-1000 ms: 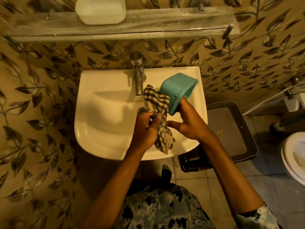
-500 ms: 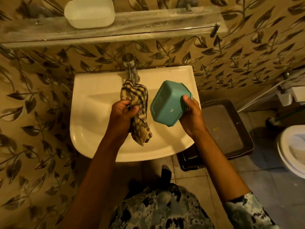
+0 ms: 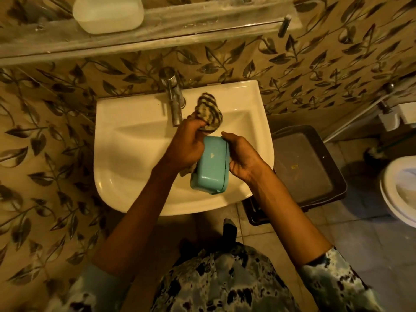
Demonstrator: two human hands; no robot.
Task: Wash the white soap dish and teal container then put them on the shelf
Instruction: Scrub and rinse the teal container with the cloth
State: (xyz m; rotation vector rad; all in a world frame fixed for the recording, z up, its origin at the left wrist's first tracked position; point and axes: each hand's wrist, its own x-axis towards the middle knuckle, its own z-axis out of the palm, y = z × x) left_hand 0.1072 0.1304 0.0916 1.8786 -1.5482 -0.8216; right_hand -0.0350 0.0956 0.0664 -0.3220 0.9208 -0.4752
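Teal container [image 3: 210,165] is over the sink [image 3: 126,167] bowl, base up and facing us, long axis running away from us. Our right hand [image 3: 244,159] grips its right side, thumb at the far top corner. Our left hand [image 3: 188,146] is against its left side, fingers curled round a checked cloth [image 3: 209,112]; one end of the cloth bunches up above the hand next to the tap [image 3: 173,97], the other end pokes out below, between hand and container. White soap dish [image 3: 108,13] sits on the shelf [image 3: 202,25] above the sink, towards its left end, well apart from the container. Dark bin [image 3: 308,167] on the floor just right of the sink, toilet [image 3: 398,194] at the right edge. Leaf-pattern tiles on the wall.
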